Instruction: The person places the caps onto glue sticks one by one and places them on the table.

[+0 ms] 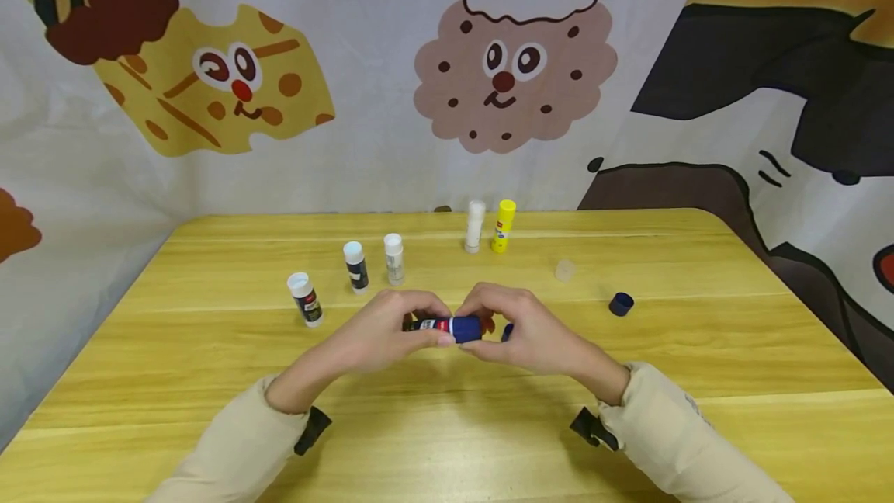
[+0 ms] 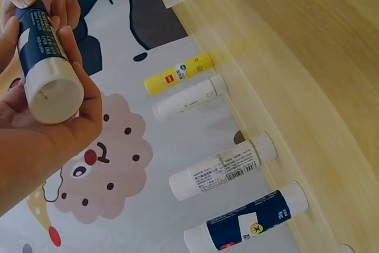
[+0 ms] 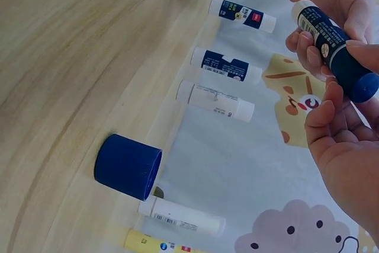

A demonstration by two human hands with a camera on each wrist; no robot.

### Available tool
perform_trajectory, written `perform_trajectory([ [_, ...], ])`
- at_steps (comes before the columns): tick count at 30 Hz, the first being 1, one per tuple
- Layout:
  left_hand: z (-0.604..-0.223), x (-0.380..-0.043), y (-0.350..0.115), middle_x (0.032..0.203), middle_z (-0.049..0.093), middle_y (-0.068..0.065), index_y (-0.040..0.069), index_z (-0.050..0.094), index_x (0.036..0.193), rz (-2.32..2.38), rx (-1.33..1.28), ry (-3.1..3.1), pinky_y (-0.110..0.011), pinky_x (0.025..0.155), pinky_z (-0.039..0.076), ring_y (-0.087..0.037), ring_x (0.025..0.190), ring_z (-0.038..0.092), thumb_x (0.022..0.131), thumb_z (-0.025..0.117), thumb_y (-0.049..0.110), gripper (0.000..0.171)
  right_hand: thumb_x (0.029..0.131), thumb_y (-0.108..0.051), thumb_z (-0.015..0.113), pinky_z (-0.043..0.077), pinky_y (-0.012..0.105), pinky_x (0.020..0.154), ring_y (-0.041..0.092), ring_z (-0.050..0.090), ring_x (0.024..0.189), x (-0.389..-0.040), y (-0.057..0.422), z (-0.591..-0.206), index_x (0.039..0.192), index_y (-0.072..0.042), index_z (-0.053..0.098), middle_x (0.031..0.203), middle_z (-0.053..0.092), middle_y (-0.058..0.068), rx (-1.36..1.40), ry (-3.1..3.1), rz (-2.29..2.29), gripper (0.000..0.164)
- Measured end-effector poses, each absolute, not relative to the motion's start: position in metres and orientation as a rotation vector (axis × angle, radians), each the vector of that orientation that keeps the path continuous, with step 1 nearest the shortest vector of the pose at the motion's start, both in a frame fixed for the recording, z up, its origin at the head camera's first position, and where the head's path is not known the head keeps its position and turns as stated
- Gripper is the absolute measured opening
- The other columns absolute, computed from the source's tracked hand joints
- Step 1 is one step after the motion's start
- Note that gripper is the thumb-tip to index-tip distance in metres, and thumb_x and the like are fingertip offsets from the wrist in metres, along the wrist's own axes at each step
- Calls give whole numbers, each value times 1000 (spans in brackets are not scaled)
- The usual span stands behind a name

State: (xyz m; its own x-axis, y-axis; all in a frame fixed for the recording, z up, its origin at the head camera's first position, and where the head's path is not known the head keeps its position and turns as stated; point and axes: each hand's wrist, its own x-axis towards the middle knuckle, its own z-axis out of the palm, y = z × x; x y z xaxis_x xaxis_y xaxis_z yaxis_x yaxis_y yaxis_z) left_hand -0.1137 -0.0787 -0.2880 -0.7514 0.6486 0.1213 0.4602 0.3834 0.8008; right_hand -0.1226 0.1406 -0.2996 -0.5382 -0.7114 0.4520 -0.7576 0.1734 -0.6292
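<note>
Both hands hold one glue stick (image 1: 433, 325) level above the middle of the table. The left hand (image 1: 391, 330) grips its dark navy label section; its white bottom end (image 2: 56, 96) faces the left wrist camera. At the other end, the thumb and fingers of the right hand (image 1: 527, 332) pinch the blue cap (image 1: 466, 329). The cap sits against the tube, with a pale ring at the joint. A loose dark blue cap (image 3: 127, 167) stands on the table close to the right hand, partly hidden by it in the head view.
To the left stand two navy-labelled glue sticks (image 1: 305, 299) and a white-labelled one (image 1: 394, 258). Farther back are a white glue stick (image 1: 474, 227) and a yellow one (image 1: 503, 227). A translucent cap (image 1: 564, 270) and another blue cap (image 1: 621, 303) lie right. A printed curtain (image 1: 377, 138) hangs behind.
</note>
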Motion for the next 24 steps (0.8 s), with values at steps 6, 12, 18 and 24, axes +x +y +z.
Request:
perform_trajectory([
  [6, -288, -114, -79, 86, 62, 3, 7, 65, 99, 1303, 987, 2428, -24, 61, 45, -9, 73, 53, 87, 63, 22, 19, 77, 0, 70, 47, 29, 58, 15, 52, 68, -123, 141, -299, 101, -6, 61, 90, 59, 2, 1463, -2380, 1334, 26],
  [12, -289, -115, -79, 93, 64, 2, 7, 64, 103, 1307, 989, 2417, -27, 72, 48, -9, 83, 57, 88, 62, 22, 21, 77, -1, 70, 46, 30, 58, 15, 51, 68, -123, 142, -298, 100, -6, 61, 88, 59, 2, 1461, -2356, 1339, 25],
  [18, -291, -117, -81, 94, 64, 2, 8, 63, 106, 1318, 969, 2417, -29, 76, 46, -11, 87, 57, 89, 62, 22, 23, 78, -1, 70, 44, 27, 58, 17, 50, 67, -124, 145, -295, 99, -7, 61, 87, 59, 1, 1448, -2367, 1354, 23],
  [24, -293, -119, -85, 96, 63, 1, 7, 62, 108, 1313, 923, 2474, -30, 77, 46, -13, 90, 57, 87, 63, 24, 27, 79, -1, 69, 44, 26, 58, 16, 50, 67, -126, 149, -292, 96, -6, 62, 87, 59, 2, 1421, -2383, 1402, 20],
])
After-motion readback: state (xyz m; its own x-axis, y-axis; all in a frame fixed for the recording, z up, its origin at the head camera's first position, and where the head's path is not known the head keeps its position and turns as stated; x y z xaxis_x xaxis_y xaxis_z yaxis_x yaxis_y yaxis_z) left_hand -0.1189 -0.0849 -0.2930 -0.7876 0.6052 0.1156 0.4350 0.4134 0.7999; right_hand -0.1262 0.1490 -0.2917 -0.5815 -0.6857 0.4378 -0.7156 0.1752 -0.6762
